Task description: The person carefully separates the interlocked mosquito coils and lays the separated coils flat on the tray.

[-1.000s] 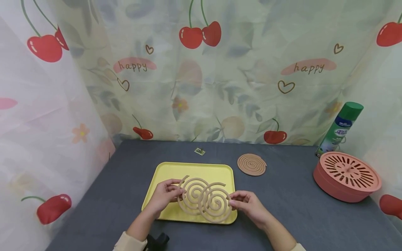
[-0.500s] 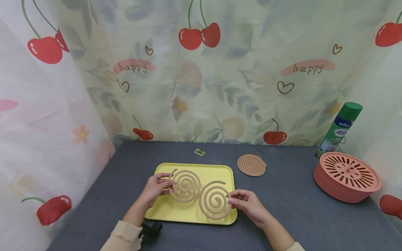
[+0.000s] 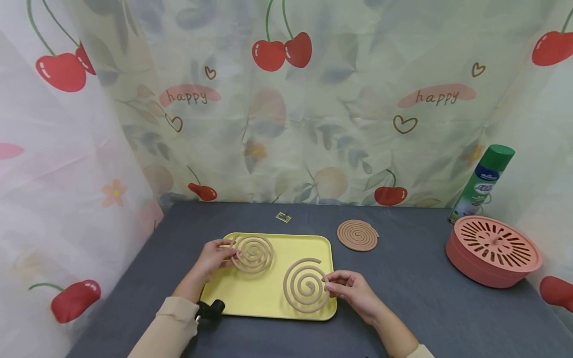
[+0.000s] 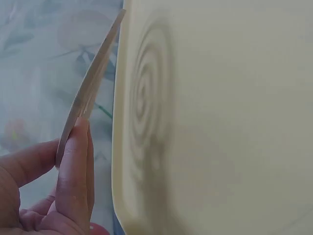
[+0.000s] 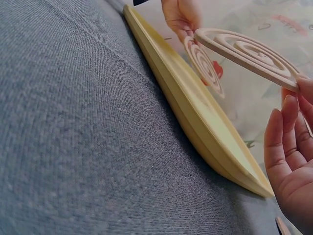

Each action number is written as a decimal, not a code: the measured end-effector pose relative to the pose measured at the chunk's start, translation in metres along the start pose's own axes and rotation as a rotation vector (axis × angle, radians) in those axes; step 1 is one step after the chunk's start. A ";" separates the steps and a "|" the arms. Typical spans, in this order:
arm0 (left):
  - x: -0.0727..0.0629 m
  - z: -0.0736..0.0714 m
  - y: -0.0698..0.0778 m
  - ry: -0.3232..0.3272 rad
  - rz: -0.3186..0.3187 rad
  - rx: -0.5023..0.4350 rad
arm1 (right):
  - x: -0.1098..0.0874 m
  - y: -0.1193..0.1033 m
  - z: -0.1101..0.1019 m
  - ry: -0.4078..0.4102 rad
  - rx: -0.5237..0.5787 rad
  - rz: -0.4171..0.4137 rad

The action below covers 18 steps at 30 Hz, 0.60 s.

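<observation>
My left hand (image 3: 211,258) pinches one mosquito coil (image 3: 253,252) by its outer ring, over the far left part of the yellow tray (image 3: 259,304). In the left wrist view this coil (image 4: 87,85) is seen edge-on, and its spiral shadow falls on the tray. Between thumb and fingers, my right hand (image 3: 353,293) grips a second mosquito coil (image 3: 309,285) by its right edge, above the tray's right side. The right wrist view has that coil (image 5: 244,62) raised off the tray. A wide gap parts the two coils.
Behind the tray lie a small metal stand (image 3: 283,217) and, to its right, a browner, tightly wound coil (image 3: 358,235). A pink vented round box (image 3: 494,253) and a green spray can (image 3: 481,184) stand at the right. Patterned cloth (image 3: 286,124) encloses the dark table (image 3: 403,308).
The two coils overlapped in view and now stand apart. My left hand has carried its coil left and away from me, while the right hand has stayed nearly still.
</observation>
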<state>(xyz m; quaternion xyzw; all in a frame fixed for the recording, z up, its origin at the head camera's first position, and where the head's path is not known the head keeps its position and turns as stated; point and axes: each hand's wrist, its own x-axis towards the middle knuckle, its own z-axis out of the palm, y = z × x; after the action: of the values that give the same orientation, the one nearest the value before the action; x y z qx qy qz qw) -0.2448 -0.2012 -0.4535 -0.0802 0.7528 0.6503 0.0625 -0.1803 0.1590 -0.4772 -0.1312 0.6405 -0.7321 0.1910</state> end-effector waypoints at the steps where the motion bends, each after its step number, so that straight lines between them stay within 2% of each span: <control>1: 0.002 -0.001 0.000 0.002 -0.007 0.002 | 0.000 0.000 0.000 0.003 -0.001 0.003; 9: 0.014 -0.012 -0.006 0.025 -0.042 0.003 | 0.003 0.000 0.000 0.021 -0.024 0.007; 18: 0.016 -0.014 -0.007 0.040 -0.055 0.001 | 0.006 0.000 0.002 0.017 -0.014 -0.001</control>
<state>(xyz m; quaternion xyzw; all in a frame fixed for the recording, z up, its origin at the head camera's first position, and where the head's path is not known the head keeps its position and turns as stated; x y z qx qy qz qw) -0.2590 -0.2162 -0.4616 -0.1138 0.7518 0.6461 0.0656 -0.1845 0.1542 -0.4777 -0.1264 0.6471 -0.7289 0.1843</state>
